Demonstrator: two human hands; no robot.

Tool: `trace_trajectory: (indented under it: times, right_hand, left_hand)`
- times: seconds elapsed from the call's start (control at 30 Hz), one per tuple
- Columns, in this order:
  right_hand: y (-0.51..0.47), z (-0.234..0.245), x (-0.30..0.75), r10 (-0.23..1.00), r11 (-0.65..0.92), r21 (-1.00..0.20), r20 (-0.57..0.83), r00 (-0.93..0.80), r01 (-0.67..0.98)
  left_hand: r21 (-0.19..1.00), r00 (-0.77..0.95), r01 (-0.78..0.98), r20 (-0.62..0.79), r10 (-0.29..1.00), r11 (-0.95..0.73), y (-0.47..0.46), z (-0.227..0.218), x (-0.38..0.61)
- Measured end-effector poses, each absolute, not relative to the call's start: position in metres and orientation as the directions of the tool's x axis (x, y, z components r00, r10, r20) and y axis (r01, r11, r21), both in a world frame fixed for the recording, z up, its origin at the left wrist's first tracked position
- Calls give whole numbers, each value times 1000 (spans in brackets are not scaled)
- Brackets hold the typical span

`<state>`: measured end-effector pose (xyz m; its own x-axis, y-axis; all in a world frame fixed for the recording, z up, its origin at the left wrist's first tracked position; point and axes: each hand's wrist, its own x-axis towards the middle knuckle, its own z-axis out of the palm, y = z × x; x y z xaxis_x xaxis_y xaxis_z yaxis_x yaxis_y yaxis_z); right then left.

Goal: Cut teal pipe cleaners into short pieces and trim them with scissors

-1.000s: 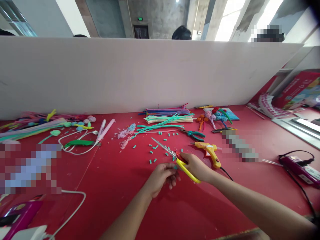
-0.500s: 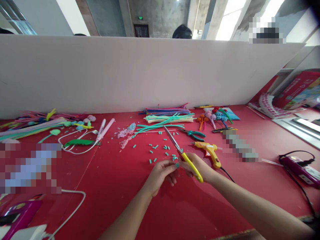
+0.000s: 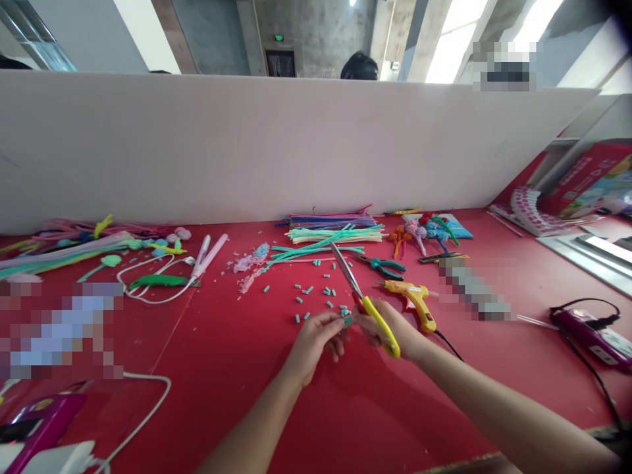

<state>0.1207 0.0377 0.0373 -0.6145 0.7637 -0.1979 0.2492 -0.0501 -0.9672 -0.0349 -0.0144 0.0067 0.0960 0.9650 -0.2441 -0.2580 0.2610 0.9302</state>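
Observation:
My left hand [image 3: 310,342] pinches a short teal pipe cleaner piece [image 3: 348,322] between thumb and fingertips. Close beside it, my right hand [image 3: 395,328] holds yellow-handled scissors [image 3: 381,324], their blades pointing up and away to the left. The right fingertips are at the other end of the small piece; whether they touch it I cannot tell. Several cut teal bits [image 3: 309,289] lie scattered on the red table beyond my hands. Behind them rests a loose bunch of long teal pipe cleaners [image 3: 316,247].
To the right lie teal-handled pliers [image 3: 388,266] and a yellow glue gun [image 3: 412,296] with a black cord. Pink and blue fluff [image 3: 251,260] sits left of the bits. A pink hot tool [image 3: 210,255] with a white cord lies farther left. A white partition [image 3: 247,145] borders the back.
The right hand has shifted slightly, turning the scissors so the blade tips moved a little right. More of the teal piece now shows between my fingertips.

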Motion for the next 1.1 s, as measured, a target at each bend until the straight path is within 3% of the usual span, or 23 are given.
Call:
trace_trajectory:
  times: [0.53, 1.1]
  right_hand:
    - [39, 23, 118, 822, -172, -972, -231, -521, 160]
    - [32, 29, 119, 810, -145, -967, -237, -537, 208]
  left_hand:
    - [911, -40, -362, -227, 973, 198, -13, 5, -38]
    - [895, 44, -372, -250, 967, 248, -17, 4, -30]
